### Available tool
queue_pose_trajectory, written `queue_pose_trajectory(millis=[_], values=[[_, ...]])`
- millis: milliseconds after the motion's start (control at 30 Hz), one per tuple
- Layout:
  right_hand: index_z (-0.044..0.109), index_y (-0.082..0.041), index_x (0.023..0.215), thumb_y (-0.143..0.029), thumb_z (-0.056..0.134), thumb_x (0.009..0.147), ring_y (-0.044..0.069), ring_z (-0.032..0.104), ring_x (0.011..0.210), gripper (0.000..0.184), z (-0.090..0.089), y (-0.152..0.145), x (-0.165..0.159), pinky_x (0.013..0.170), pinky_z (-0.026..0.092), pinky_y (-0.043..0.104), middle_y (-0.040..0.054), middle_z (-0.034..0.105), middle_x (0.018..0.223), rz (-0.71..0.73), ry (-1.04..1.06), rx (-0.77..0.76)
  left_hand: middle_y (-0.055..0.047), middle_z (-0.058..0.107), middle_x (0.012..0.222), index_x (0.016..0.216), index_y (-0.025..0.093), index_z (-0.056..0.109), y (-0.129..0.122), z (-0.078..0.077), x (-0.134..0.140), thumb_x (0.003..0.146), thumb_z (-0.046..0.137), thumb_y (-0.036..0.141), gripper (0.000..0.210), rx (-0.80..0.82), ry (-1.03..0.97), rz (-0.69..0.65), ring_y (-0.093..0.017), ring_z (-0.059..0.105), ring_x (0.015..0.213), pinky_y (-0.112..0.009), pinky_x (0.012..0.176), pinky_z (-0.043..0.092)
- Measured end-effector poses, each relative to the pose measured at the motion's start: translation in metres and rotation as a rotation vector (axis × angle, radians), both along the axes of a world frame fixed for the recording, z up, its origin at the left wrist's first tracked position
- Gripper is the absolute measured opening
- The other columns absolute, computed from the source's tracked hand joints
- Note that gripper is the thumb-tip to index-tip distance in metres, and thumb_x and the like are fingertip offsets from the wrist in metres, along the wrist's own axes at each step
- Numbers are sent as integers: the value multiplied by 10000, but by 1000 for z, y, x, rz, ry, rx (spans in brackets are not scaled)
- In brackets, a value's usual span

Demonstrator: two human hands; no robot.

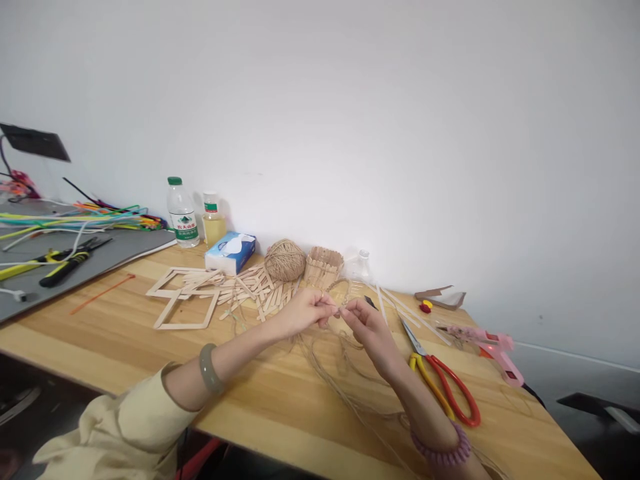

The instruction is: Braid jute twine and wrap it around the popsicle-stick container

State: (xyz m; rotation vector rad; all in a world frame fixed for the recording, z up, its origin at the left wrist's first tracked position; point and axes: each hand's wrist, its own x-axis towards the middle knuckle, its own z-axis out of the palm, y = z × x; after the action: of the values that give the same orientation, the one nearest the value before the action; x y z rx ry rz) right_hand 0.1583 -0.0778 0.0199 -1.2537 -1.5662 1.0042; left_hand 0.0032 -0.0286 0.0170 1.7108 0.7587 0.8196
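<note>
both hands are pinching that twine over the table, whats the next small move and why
Probably draw the twine taut between the left hand and right hand: both pinch it close together, while the rest trails slack and looped over the table.

Single head cam, worn by the person, looking forward and slightly down across the wooden table [280, 393] toward the white wall [380, 120], which fills the upper half of frame. Both hands, left hand [303, 312] and right hand [367, 328], sit near and just below centre, forearms entering from the bottom edge. Table runs diagonally, left end well off, right corner close; no second view to overlap.
</note>
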Motion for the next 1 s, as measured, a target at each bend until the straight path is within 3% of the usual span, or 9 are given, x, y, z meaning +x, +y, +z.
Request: queue_pose_trajectory(millis=[133,333,433,533,633,733,833,1000], values=[[457,-187,665,-453,495,772,92,295,507,289,-1,2,4,460,221,225,-51,353,567,-28,-87,97,13,543,471,641,129,564,4,-2,-2,700,590,325,206,-146,-104,-43,-57,354,376,-186,398,240],[448,-195,674,-443,490,776,90,277,485,272,0,1,7,444,206,228,-57,350,563,-33,-83,92,-72,644,746,771,138,604,6,-6,-4,707,605,289,164,-610,-351,-247,-102,545,540,-203,479,389],[449,-192,679,-433,489,781,89,288,498,265,-1,2,7,453,219,227,-49,373,591,-7,-67,111,-81,633,773,757,137,647,3,-6,-2,732,561,275,165,-616,-363,-286,-134,562,631,-249,571,441],[444,-196,680,-440,496,776,89,272,489,267,-2,2,6,444,206,227,-55,350,577,-3,-44,87,-44,594,663,656,144,645,-2,-2,0,716,573,245,138,-345,-212,-223,-133,529,627,-253,607,423],[441,-203,694,-458,502,764,88,239,470,272,-3,2,4,431,182,229,-65,311,553,-10,-14,48,-31,562,654,637,152,645,-9,2,1,738,551,222,155,190,25,-65,-126,483,619,-255,602,382],[424,-209,707,-463,500,765,86,208,463,271,-4,2,0,419,169,227,-69,277,554,-29,45,31,-47,539,691,663,155,641,-13,1,1,789,478,200,211,638,121,58,-142,459,656,-280,629,363],[395,-207,680,-473,485,772,83,203,470,295,-5,2,-2,418,174,223,-66,267,565,-24,106,14,-65,531,721,691,154,618,-14,-3,1,826,417,195,246,842,152,99,-156,448,690,-295,654,360],[381,-198,619,-468,498,769,76,182,462,331,-7,3,-2,409,136,222,-69,232,538,52,111,-54,-71,518,719,655,154,568,-10,-12,2,846,379,201,273,988,243,175,-168,436,702,-303,658,349]])
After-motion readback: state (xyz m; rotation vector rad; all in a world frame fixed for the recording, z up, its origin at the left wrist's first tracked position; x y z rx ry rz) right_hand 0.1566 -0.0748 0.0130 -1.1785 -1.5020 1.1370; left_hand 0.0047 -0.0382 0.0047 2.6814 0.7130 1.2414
